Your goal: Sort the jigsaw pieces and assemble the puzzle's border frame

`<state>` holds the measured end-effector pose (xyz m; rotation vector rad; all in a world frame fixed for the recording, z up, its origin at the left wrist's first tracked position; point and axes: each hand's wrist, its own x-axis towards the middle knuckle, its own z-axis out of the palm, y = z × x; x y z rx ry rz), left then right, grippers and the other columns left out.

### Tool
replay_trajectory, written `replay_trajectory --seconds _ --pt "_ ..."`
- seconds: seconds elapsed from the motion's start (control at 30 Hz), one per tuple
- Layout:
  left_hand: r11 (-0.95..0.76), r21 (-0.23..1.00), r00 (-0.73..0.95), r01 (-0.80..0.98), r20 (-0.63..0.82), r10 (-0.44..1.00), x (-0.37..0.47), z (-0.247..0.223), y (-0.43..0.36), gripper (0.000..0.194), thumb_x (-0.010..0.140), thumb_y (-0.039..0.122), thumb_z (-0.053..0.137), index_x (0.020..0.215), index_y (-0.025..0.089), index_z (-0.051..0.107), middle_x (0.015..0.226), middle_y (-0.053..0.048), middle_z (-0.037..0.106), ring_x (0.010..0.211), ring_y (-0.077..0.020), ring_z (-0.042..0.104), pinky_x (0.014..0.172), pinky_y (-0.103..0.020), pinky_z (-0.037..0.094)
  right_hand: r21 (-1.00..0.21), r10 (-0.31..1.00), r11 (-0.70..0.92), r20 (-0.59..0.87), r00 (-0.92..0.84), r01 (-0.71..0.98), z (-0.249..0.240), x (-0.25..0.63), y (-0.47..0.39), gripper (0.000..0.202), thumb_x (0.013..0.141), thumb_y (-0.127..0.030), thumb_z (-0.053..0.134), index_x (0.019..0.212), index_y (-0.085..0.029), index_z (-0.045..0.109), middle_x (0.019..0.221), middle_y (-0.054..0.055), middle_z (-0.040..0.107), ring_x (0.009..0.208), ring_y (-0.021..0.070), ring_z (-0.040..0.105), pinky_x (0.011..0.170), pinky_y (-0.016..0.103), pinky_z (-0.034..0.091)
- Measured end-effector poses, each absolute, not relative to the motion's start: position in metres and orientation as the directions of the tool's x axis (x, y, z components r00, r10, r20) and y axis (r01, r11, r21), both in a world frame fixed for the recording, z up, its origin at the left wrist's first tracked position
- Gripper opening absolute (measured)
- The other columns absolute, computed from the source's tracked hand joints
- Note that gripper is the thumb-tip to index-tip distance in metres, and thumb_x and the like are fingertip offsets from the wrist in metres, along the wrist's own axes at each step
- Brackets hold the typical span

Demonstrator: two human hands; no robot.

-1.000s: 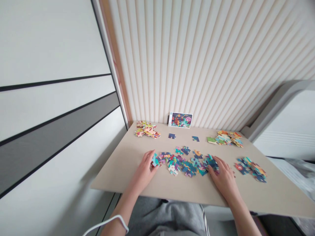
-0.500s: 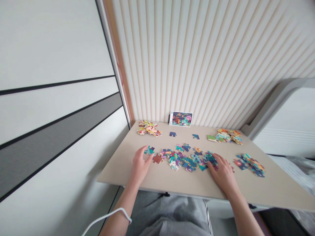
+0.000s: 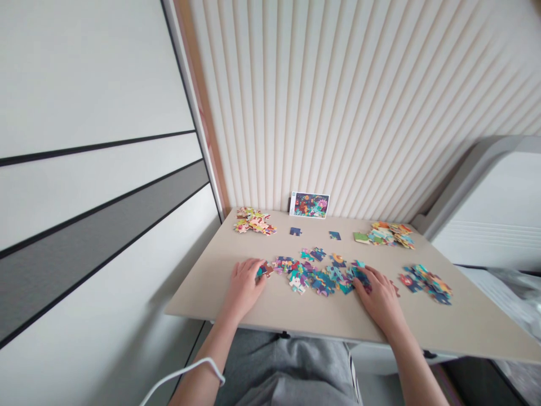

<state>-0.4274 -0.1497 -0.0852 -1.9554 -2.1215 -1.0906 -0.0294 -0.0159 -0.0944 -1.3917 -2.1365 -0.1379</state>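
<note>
A spread of colourful puzzle pieces (image 3: 323, 281) runs across the middle of the table. At its left end my left hand (image 3: 246, 286) has its fingers bent over a teal piece (image 3: 260, 270), beside a brown piece (image 3: 267, 269). My right hand (image 3: 377, 293) rests at the right end of the spread, fingers partly spread over dark blue and teal pieces (image 3: 358, 276); whether it grips one is unclear. Two blue pieces, one on the left (image 3: 296, 231) and one on the right (image 3: 335, 235), lie apart in front of an upright picture card (image 3: 309, 204).
A pile of yellow and pink pieces (image 3: 255, 221) lies at the back left. Orange and green pieces (image 3: 384, 233) are heaped at the back right, and another pile (image 3: 426, 283) sits right of my right hand. A white cable (image 3: 181, 372) crosses my left forearm.
My left hand has come down and its fingers have closed in over the teal piece, which now lies nearer the brown piece. My right hand has hardly moved.
</note>
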Motion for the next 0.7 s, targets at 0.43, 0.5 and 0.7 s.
replay_trajectory --seconds 0.43,0.5,0.7 --pt "0.024 0.547 -0.407 0.837 0.592 0.696 -0.451 -0.094 -0.137 0.04 0.096 0.032 0.06 0.134 0.02 0.057 0.123 -0.015 0.065 0.117 -0.0315 0.062 0.104 -0.051 0.051 -0.23 0.803 0.46 0.52 -0.291 0.858 -0.094 -0.029 -0.015 0.043 0.099 -0.05 0.049 0.128 -0.025 0.069 0.132 0.013 0.066 0.119 0.0336 0.062 0.104 0.053 0.049" --pt "0.048 0.549 -0.438 0.834 0.606 0.664 -0.457 -0.09 -0.136 0.038 0.098 0.033 0.057 0.134 0.02 0.056 0.124 -0.015 0.065 0.119 -0.0331 0.061 0.106 -0.054 0.049 -0.235 0.805 0.459 0.518 -0.29 0.857 -0.094 -0.029 -0.015 0.043 0.099 -0.05 0.05 0.128 -0.025 0.069 0.131 0.013 0.066 0.119 0.0337 0.062 0.104 0.053 0.049" --pt "-0.019 0.463 -0.293 0.886 0.591 0.751 -0.448 -0.081 -0.134 0.039 0.097 0.037 0.061 0.134 0.026 0.06 0.13 -0.011 0.065 0.124 -0.0289 0.06 0.108 -0.047 0.047 -0.241 0.802 0.472 0.517 -0.3 0.848 -0.097 -0.029 -0.013 0.043 0.099 -0.051 0.05 0.127 -0.025 0.07 0.133 0.013 0.065 0.12 0.0335 0.062 0.104 0.053 0.049"
